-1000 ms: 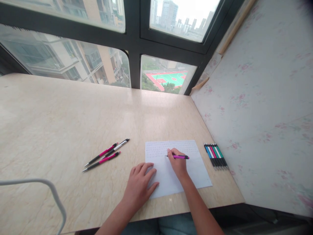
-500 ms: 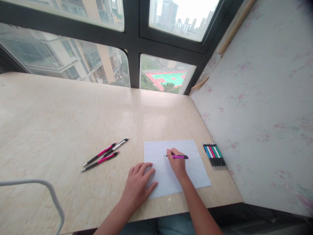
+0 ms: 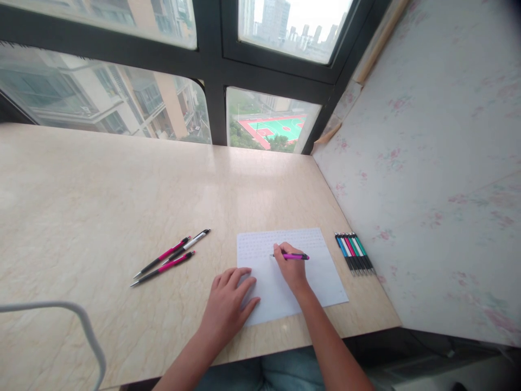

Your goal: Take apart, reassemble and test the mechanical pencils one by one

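A white sheet of paper (image 3: 315, 288) lies on the marble-patterned surface, with rows of small handwriting across its upper part. My right hand (image 3: 293, 271) grips a purple and black pen (image 3: 296, 257), its tip touching the paper or just over it, at the left of the lowest visible line. Resting on the sheet's lower left edge, my left hand (image 3: 230, 296) has its fingers spread and holds nothing. What the right palm covers on the page is hidden.
Three pens (image 3: 169, 263), pink, white and black, lie loosely at the left. Several coloured pens (image 3: 354, 254) form a row by the papered wall (image 3: 439, 217). A grey cable (image 3: 87, 326) curves at lower left. A dark-framed window (image 3: 215, 98) stands behind.
The whole view has shifted slightly, so everything sits a little further left and mostly higher. Both hands keep nearly the same pose on the paper.
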Motion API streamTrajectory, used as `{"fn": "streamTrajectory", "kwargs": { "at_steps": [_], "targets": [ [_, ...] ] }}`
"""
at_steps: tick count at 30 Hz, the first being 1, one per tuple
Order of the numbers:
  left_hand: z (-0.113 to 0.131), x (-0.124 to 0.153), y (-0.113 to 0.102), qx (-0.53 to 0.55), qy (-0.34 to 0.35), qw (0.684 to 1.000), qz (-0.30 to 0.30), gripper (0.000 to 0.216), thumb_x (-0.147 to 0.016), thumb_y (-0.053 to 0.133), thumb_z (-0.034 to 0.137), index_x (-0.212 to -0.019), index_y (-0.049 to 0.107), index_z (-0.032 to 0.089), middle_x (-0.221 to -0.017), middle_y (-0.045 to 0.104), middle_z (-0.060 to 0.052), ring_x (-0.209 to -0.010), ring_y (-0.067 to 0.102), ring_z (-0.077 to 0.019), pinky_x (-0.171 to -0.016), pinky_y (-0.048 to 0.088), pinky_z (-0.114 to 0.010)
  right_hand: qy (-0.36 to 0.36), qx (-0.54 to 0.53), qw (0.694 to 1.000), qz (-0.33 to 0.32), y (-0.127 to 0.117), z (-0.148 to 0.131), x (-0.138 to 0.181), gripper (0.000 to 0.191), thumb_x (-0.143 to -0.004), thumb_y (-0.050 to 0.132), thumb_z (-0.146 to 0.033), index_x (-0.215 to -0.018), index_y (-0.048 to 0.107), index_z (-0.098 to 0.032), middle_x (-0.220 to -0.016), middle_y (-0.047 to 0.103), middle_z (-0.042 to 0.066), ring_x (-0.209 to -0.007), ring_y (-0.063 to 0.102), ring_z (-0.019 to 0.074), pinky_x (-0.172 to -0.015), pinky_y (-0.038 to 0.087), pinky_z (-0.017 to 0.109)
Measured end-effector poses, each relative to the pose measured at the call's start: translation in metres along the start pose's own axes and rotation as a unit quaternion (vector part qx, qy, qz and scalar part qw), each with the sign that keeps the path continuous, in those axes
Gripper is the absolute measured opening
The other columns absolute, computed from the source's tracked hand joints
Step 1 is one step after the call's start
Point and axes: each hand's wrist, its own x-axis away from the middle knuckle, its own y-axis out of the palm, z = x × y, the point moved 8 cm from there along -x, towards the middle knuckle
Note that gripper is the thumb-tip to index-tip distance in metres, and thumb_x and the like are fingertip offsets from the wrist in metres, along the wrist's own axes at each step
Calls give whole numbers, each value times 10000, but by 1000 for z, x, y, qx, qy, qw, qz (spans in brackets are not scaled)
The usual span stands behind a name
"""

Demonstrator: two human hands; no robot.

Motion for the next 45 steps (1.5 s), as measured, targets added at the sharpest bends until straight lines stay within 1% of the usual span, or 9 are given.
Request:
{"fn": "streamTrajectory", "kwargs": {
  "at_steps": [7,14,20,29,32,35,39,42,45],
  "targets": [
    [-1,0,0,3,-5,1000,5,249,-804,650,255,-1052,640,276,-1217,622,-64,-1095,531,-297,-884,409,-441,3,0,1000,-1,-1,-2,0,414,-914,457,-396,-551,379,-214,-493,342,-69,-472,329,101,-489,275,236],
    [-3,1,4,-6,-7,1000,-9,263,-810,649,261,-1071,631,272,-1231,613,-69,-1101,521,-301,-888,401,-453,7,-1,1000,1,0,1,0,414,-914,457,-396,-551,375,-214,-493,333,-69,-474,322,102,-486,271,237],
    [-1,-1,1,-4,-8,1000,-10,257,-809,651,248,-1064,623,268,-1227,615,-67,-1102,516,-301,-890,393,-457,8,-6,1000,0,0,1,1,400,-911,460,-385,-561,370,-215,-490,341,-68,-475,327,102,-481,270,233],
    [-1,1,4,3,-14,1000,-18,263,-815,652,258,-1076,620,266,-1241,606,-65,-1115,509,-302,-904,385,-464,11,-9,1000,3,0,0,1,400,-903,484,-385,-554,399,-208,-487,351,-67,-470,330,99,-482,277,232],
    [-2,0,4,5,-17,1000,-20,248,-818,649,262,-1065,622,262,-1234,611,-66,-1113,509,-303,-901,386,-465,15,-14,1000,10,-3,0,1,398,-905,492,-399,-563,430,-205,-488,386,-62,-471,355,103,-491,300,233],
    [-2,-1,3,6,-21,1000,-19,254,-808,659,256,-1059,625,266,-1232,612,-61,-1111,511,-304,-898,387,-463,50,-66,996,20,-8,4,1,363,-905,514,-425,-622,504,-198,-506,461,-49,-483,419,115,-495,339,232],
    [-2,-1,3,5,-25,1000,-17,267,-790,676,251,-1053,632,266,-1226,614,-58,-1106,520,-301,-892,395,-457,103,-185,976,44,-15,13,2,316,-926,493,-448,-756,568,-193,-569,571,-22,-501,490,128,-496,391,235],
    [-2,0,3,9,-27,999,-21,264,-794,674,250,-1054,631,259,-1226,612,-63,-1106,518,-301,-894,392,-460,78,-194,978,18,-12,8,2,282,-907,535,-427,-756,572,-192,-600,588,-15,-528,512,130,-517,403,236],
    [-1,-1,2,12,-28,999,-25,257,-800,671,256,-1053,628,259,-1224,613,-65,-1106,514,-301,-898,386,-464,46,-132,990,-19,-6,1,2,292,-911,523,-398,-707,558,-192,-544,528,-35,-492,469,121,-498,360,234]
  ]
}}
